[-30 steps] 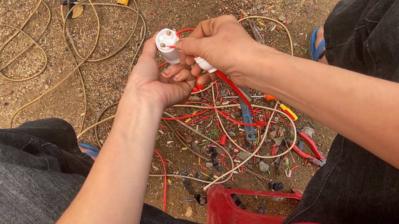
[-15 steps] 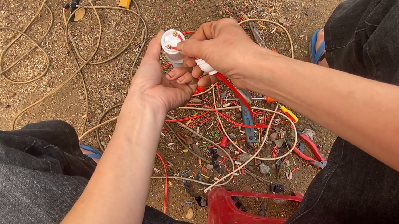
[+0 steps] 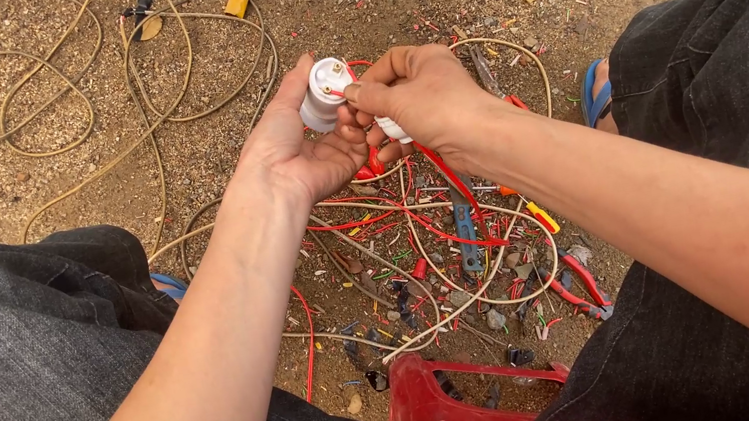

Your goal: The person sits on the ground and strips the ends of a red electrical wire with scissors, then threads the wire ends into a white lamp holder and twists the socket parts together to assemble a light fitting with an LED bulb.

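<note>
My left hand [image 3: 303, 146] cradles a white round lamp holder [image 3: 322, 94], its open end turned up, gripped between thumb and fingers. My right hand [image 3: 421, 96] pinches a thin red wire [image 3: 447, 180] at the holder's rim and also clasps a small white part [image 3: 393, 129] under its fingers. The red wire runs down from the hands into the tangle on the ground. Both hands hover above the dirt between my knees.
A heap of red and beige wires [image 3: 424, 263], a blue-handled tool [image 3: 467, 238], red-handled pliers [image 3: 578, 288] and a yellow-handled screwdriver [image 3: 543, 216] lie below. A beige cable [image 3: 111, 92] with a yellow plug [image 3: 237, 1] loops at upper left. A red plastic stool [image 3: 457, 400] stands under me.
The hands have barely shifted. My right fingers have moved onto the holder's rim with the red wire, and the holder has tilted a little.
</note>
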